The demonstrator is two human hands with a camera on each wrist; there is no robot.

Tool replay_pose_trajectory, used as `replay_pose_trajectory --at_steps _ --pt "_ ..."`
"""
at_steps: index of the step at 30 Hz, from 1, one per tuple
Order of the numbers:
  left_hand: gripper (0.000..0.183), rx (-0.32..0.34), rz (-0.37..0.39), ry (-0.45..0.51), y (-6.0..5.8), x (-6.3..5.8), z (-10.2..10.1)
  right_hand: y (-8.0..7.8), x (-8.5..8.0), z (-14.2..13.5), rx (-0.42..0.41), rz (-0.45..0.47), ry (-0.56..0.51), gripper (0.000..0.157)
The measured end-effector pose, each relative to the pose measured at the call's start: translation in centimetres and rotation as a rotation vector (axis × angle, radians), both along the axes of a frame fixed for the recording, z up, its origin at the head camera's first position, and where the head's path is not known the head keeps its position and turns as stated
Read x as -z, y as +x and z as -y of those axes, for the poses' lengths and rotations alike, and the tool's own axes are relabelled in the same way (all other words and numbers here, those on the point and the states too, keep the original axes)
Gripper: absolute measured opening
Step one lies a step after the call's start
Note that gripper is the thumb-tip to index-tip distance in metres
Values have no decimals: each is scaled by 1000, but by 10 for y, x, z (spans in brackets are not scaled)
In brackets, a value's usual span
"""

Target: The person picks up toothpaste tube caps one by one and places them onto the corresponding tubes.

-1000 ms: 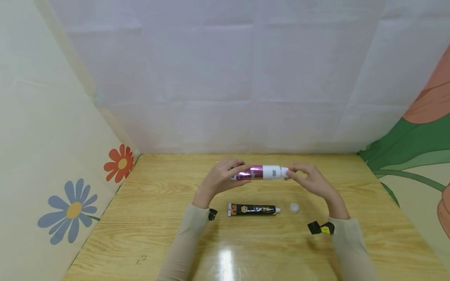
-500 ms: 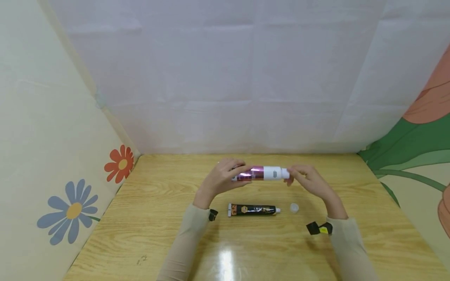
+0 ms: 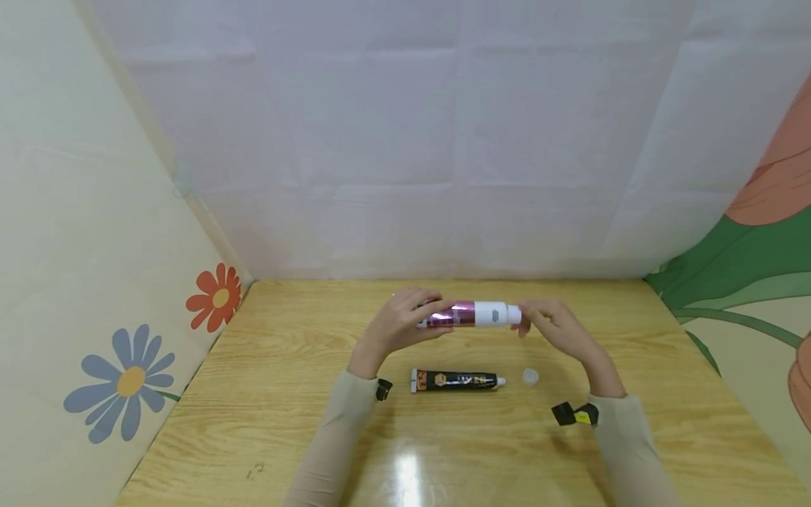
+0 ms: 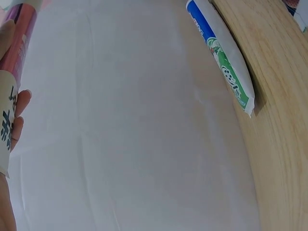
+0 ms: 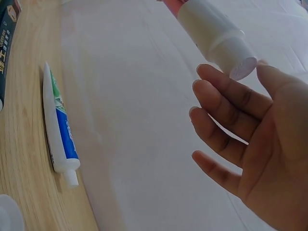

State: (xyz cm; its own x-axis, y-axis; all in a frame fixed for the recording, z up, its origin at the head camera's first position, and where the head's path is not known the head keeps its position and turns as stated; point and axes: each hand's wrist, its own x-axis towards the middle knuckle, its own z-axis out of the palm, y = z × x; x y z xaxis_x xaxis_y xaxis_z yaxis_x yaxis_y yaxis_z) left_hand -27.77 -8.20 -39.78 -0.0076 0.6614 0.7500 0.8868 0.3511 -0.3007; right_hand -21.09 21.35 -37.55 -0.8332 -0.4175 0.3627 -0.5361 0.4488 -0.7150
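Note:
In the head view my left hand [image 3: 399, 322] grips a shiny purple and white toothpaste tube [image 3: 491, 314] by its purple part, holding it level above the table. The tube's back end is hidden by the hand there, but its pale end with dark lettering shows in the left wrist view. My right hand [image 3: 557, 329] is at the white cap [image 5: 236, 58] on the tube's right end, thumb and index finger pinching it. Its other fingers are spread below the cap in the right wrist view. Beneath the hands, a black tube [image 3: 459, 380] lies flat beside a small whitish cap [image 3: 530, 377].
A white, blue and green toothpaste tube [image 5: 63, 127] lies at the table's back near the white sheet [image 3: 380, 141]; the left hand mostly hides it in the head view. Flower-printed panels [image 3: 127, 246] stand at both sides of the wooden table [image 3: 253, 394].
My right fingers have shifted around the cap, and fingertips now hang lower beneath it. The held tube has moved very slightly right and down. The things on the table have not moved.

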Motion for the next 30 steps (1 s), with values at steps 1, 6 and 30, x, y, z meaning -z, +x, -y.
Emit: replay_pose_trajectory --at_steps 1,6,30 --pt "52 0 -2 0 0 0 0 0 0 0 14 -5 9 33" --pt "53 6 1 -1 -1 0 1 2 -1 -1 69 -41 53 28" --pt "51 -14 6 -9 -1 1 7 -15 20 -11 23 -66 -15 36"
